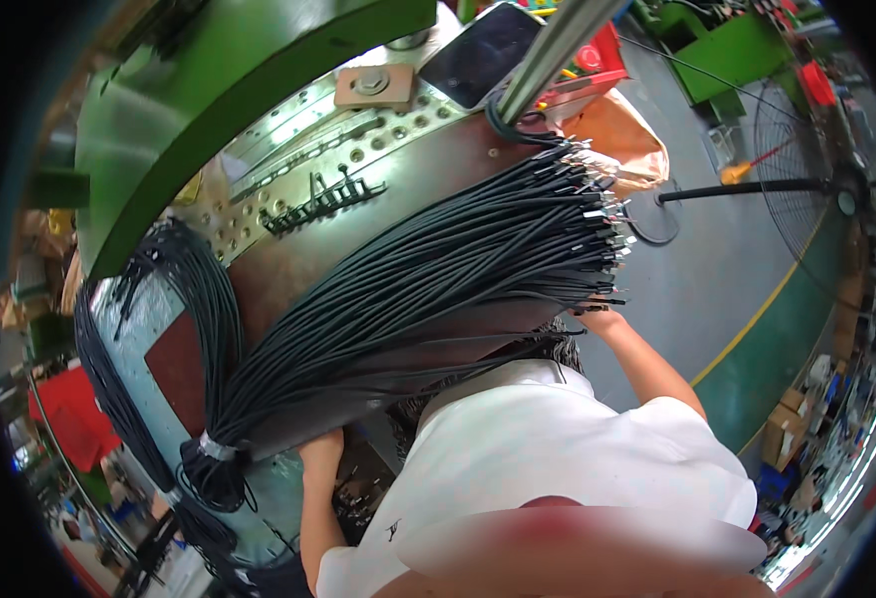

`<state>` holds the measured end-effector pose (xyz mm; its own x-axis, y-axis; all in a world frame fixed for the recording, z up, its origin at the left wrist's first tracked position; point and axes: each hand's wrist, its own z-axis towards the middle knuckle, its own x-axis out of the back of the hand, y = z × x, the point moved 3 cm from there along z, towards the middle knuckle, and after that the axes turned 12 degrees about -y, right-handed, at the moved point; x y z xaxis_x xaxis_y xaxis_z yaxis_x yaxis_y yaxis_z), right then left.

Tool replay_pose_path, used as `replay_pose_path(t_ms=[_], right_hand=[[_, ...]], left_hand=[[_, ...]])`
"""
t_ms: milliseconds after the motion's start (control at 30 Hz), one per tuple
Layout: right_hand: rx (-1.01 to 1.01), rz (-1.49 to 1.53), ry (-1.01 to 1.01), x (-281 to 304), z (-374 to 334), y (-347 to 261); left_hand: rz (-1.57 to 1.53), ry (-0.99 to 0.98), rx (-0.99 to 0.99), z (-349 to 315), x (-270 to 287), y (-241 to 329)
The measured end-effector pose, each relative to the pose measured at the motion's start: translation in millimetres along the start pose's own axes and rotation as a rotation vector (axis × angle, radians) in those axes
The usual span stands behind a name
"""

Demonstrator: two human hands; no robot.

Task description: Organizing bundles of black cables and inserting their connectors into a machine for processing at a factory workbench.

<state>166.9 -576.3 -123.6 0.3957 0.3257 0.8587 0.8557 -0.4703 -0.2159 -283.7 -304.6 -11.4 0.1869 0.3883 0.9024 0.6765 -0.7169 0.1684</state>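
Note:
A large bundle of black cables (388,249) fans out over the brown board (279,264), its metal-tipped connector ends (607,224) gathered at the right. At lower left a pale tie (217,448) binds the bundle. My right hand (599,317) is by the lowest connector ends at the board's right edge; its fingers are mostly covered, so I cannot tell whether they grip a cable. Down at the board's near edge is my left hand (320,446), close to the bound part of the bundle, with its fingers hidden beneath the edge.
A green machine frame (249,90) arches over the far left. Behind the cables lie a perforated metal plate (388,135), a black toothed strip (323,204), a dark phone-like slab (481,55) and a metal post (558,60). A black fan (792,189) stands at right.

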Motion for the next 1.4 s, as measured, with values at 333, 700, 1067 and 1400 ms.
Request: replay_pose_path(t_ms=[333,700,1067,1400], right_hand=[[0.012,0.010,-0.077,-11.6,3.8,-7.6],[-0.009,0.074,0.094,36.7,-13.5,21.0],[0.718,0.196,0.482,297.7,57.1,-165.4],[0.853,0.147,0.402,300.3,80.4,-217.2]], left_hand=[[-0.025,-0.159,0.129,10.2,12.4,2.0],[-0.054,0.054,0.056,10.9,24.5,20.0],[-0.511,-0.380,-0.450,-1.5,149.1,106.4],[0.296,0.369,0.251,113.2,206.2,-0.3]])
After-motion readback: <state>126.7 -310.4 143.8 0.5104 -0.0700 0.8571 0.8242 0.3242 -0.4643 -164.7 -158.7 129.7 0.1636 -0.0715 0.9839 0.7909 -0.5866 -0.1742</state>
